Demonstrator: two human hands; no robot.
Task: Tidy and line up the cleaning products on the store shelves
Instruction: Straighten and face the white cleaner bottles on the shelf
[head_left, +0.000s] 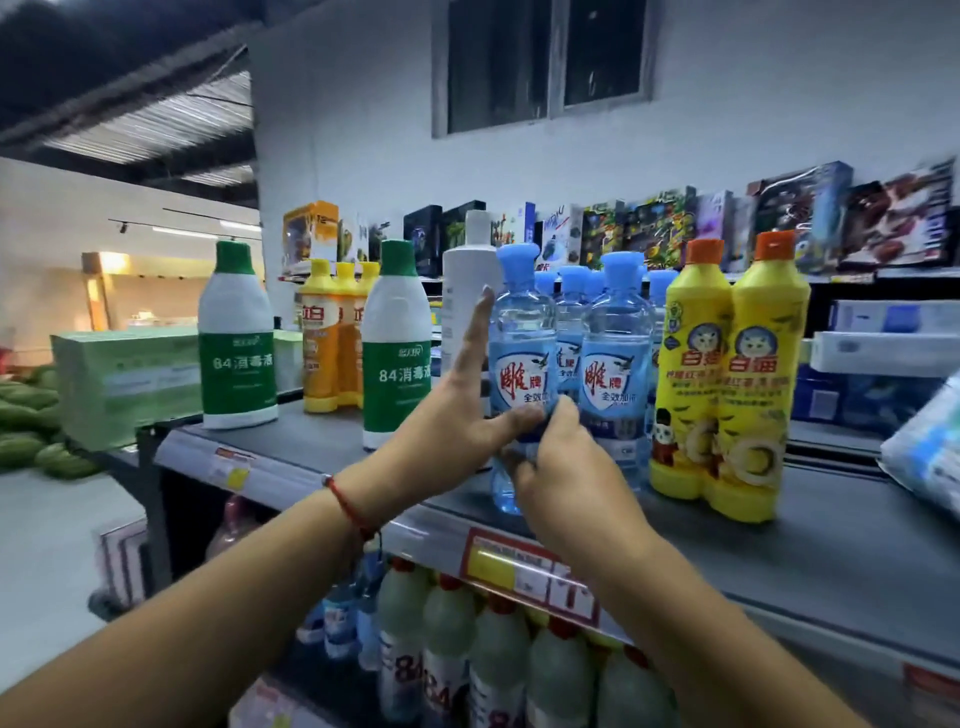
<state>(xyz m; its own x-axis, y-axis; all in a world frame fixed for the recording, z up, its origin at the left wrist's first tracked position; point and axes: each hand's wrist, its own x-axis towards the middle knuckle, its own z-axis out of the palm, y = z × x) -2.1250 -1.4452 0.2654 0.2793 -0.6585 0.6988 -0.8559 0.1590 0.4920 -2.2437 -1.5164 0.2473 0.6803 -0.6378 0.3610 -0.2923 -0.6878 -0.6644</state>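
A clear plastic bottle (519, 374) with a rounded blue cap and a blue-and-white label is being gripped low on its body by the right hand (556, 457), whose fingers are curled round the front of it near the base. It is standing at the front edge of the dark, matte top shelf (831, 551). The left hand (447, 441) is being held flat against the bottle's left side, fingers straight and pointing up, with the thumb stretched across the label toward the right hand's fingertips; nothing is being clasped by it. A thin red cord bracelet (345, 501) is being worn on the left wrist.

Just behind and to the right of the right hand, more bottles of the same clear, blue-capped kind (615, 358) are being kept in a tight cluster. Further right of that hand, two glossy yellow squeeze bottles (727, 384) with orange caps are standing side by side, touching, on flared bases. Directly behind the left hand's fingertips, a plain white cylinder-shaped bottle (470, 291) is rising. To the left of the left hand, a white bottle with a green cap and green label band (397, 348) is standing, and well beyond it a second one of the same shape (239, 338). Between those two and further back, a group of orange-yellow bottles (332, 338) is being stored. Below both forearms, on the lower shelf, rows of pale bottles with red caps (498, 654) are being displayed behind a red and yellow price tag (511, 564).
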